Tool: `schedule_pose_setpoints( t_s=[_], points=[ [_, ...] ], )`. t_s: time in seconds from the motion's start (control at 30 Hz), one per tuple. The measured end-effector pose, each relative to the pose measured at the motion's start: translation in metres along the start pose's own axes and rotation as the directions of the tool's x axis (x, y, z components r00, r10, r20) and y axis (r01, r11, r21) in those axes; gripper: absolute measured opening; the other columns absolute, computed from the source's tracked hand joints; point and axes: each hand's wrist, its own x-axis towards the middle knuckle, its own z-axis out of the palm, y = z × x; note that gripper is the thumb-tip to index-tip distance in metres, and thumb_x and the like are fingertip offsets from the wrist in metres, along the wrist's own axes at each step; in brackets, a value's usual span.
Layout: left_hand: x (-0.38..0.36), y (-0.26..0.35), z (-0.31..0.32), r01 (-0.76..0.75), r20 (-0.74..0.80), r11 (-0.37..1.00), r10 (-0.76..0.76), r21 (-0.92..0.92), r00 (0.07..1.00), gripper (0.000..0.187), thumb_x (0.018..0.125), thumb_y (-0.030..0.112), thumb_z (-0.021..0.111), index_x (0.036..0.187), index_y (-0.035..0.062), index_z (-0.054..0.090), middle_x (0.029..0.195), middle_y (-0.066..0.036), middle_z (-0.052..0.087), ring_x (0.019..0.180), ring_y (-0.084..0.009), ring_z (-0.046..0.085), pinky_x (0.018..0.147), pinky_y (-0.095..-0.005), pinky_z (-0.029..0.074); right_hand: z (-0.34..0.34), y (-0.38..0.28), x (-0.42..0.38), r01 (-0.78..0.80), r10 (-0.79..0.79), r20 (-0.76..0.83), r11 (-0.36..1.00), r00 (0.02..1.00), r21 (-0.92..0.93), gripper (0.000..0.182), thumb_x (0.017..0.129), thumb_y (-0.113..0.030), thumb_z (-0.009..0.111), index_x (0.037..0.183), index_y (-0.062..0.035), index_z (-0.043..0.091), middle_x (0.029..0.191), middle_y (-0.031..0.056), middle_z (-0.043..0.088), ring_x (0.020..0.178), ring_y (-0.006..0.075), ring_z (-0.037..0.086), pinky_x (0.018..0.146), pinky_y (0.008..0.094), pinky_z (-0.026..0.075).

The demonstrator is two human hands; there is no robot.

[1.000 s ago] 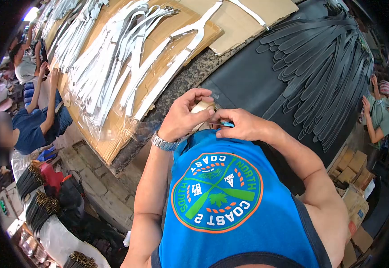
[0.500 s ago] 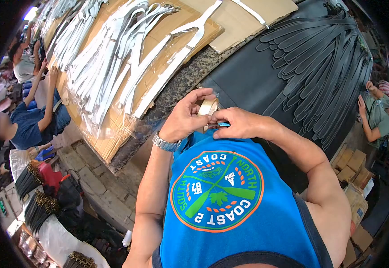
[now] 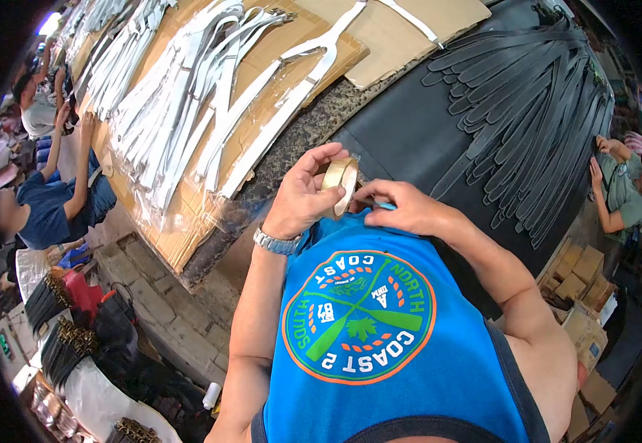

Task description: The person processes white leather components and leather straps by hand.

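My left hand, with a metal watch on its wrist, holds a roll of yellowish tape between thumb and fingers. My right hand is just right of the roll, its fingers bent together around a small blue object that is mostly hidden. Both hands are close together above the blue shirt. Beyond them lies a dark sheet bearing a fan of black straps. White straps in clear plastic lie to the left.
Cardboard covers the table at the left, with a rough dark edge. Two people are at the left and another person at the right. Boxes stand at the lower right; bundles of black straps lie lower left.
The tape roll has turned to show more of its open ring. My right hand's fingers have shifted and cover more of the blue object. The person at the right has moved their hands.
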Motion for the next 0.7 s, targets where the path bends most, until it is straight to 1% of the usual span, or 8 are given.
schedule_pose_setpoints(
  t_s=[0.03, 0.17, 0.27, 0.4, 0.6, 0.63, 0.67, 0.7],
  points=[
    [0.0, 0.001, 0.0, 0.004, 0.0, 1.0, -0.004, -0.012, 1.0, 0.065, 0.083, -0.007, 0.065, 0.143, -0.0016, 0.04, 0.141, -0.014, 0.048, 0.12, -0.0214, 0.058, 0.098, -0.0346, 0.052, -0.005, -0.007, -0.002, -0.071, 0.07, -0.024, 0.997, 0.997, -0.032, 0.036, 0.093, -0.011, 0.066, 0.125, 0.0024, 0.058, 0.113, 0.0106, 0.068, 0.105, 0.0146, 0.063, 0.09, 0.0298, 0.051],
    [0.002, 0.0, 0.0, 0.023, 0.007, 1.0, -0.023, -0.002, 1.0, 0.066, 0.083, -0.006, 0.066, 0.143, -0.0019, 0.039, 0.141, -0.015, 0.048, 0.12, -0.0221, 0.058, 0.096, -0.0344, 0.053, -0.006, -0.006, 0.007, 0.007, 0.031, -0.156, 0.972, 0.987, 0.236, 0.026, 0.095, -0.016, 0.066, 0.115, -0.0001, 0.063, 0.101, 0.0082, 0.07, 0.094, 0.0126, 0.065, 0.085, 0.0285, 0.052],
    [0.003, 0.01, 0.005, 0.118, 0.022, 0.991, -0.119, 0.058, 0.993, 0.067, 0.083, -0.005, 0.067, 0.144, -0.0018, 0.038, 0.142, -0.016, 0.048, 0.121, -0.0228, 0.058, 0.098, -0.0345, 0.052, -0.001, -0.008, 0.017, 0.104, -0.094, -0.162, 0.993, 0.982, 0.051, 0.018, 0.094, -0.016, 0.066, 0.105, -0.0011, 0.065, 0.094, 0.0068, 0.071, 0.089, 0.0116, 0.065, 0.082, 0.0277, 0.052],
    [0.007, -0.014, -0.002, 0.041, 0.017, 0.997, -0.043, 0.061, 0.999, 0.065, 0.084, -0.004, 0.066, 0.143, -0.0009, 0.039, 0.141, -0.015, 0.048, 0.124, -0.0227, 0.055, 0.102, -0.035, 0.048, 0.001, 0.0, 0.022, 0.084, -0.067, -0.171, 0.992, 0.983, 0.093, 0.009, 0.093, -0.012, 0.065, 0.093, -0.0027, 0.063, 0.085, 0.0033, 0.067, 0.083, 0.0094, 0.063, 0.075, 0.0272, 0.051],
    [0.006, -0.015, -0.002, 0.092, -0.146, 0.995, -0.096, -0.038, 0.985, 0.05, 0.09, 0.002, 0.063, 0.137, 0.0001, 0.047, 0.124, -0.01, 0.059, 0.096, -0.0156, 0.064, 0.086, -0.0305, 0.054, -0.028, -0.001, 0.025, -0.002, 0.057, -0.29, 0.982, 0.955, 0.189, 0.012, 0.089, -0.017, 0.068, 0.09, -0.0049, 0.067, 0.08, 0.0016, 0.066, 0.078, 0.0082, 0.058, 0.069, 0.0267, 0.048],
    [0.006, -0.017, -0.006, 0.09, -0.175, 0.995, -0.098, -0.051, 0.98, 0.049, 0.09, 0.002, 0.063, 0.136, 0.0, 0.048, 0.124, -0.01, 0.059, 0.095, -0.0156, 0.064, 0.086, -0.0303, 0.054, -0.039, 0.001, 0.033, 0.116, -0.201, -0.45, 0.971, 0.87, -0.209, 0.015, 0.088, -0.019, 0.069, 0.088, -0.0043, 0.067, 0.08, 0.0016, 0.066, 0.079, 0.01, 0.06, 0.072, 0.0288, 0.049],
    [0.005, -0.018, -0.008, 0.09, -0.205, 0.994, -0.102, -0.065, 0.973, 0.047, 0.09, 0.001, 0.062, 0.135, -0.0002, 0.049, 0.124, -0.01, 0.059, 0.094, -0.0155, 0.064, 0.085, -0.0302, 0.054, -0.054, -0.002, 0.035, 0.057, -0.167, -0.485, 0.971, 0.859, -0.233, 0.016, 0.09, -0.019, 0.069, 0.085, -0.0042, 0.065, 0.084, -0.0023, 0.063, 0.086, 0.0062, 0.055, 0.078, 0.0261, 0.047],
    [0.003, -0.019, -0.009, 0.06, -0.212, 0.995, -0.076, -0.085, 0.974, 0.045, 0.09, 0.0, 0.061, 0.133, 0.0, 0.051, 0.122, -0.01, 0.059, 0.093, -0.0155, 0.063, 0.084, -0.0299, 0.054, -0.07, 0.01, 0.045, 0.117, -0.207, -0.533, 0.973, 0.821, -0.198, 0.015, 0.09, -0.019, 0.069, 0.084, -0.0052, 0.065, 0.08, -0.0028, 0.061, 0.08, 0.0055, 0.054, 0.072, 0.025, 0.046]
  ],
)
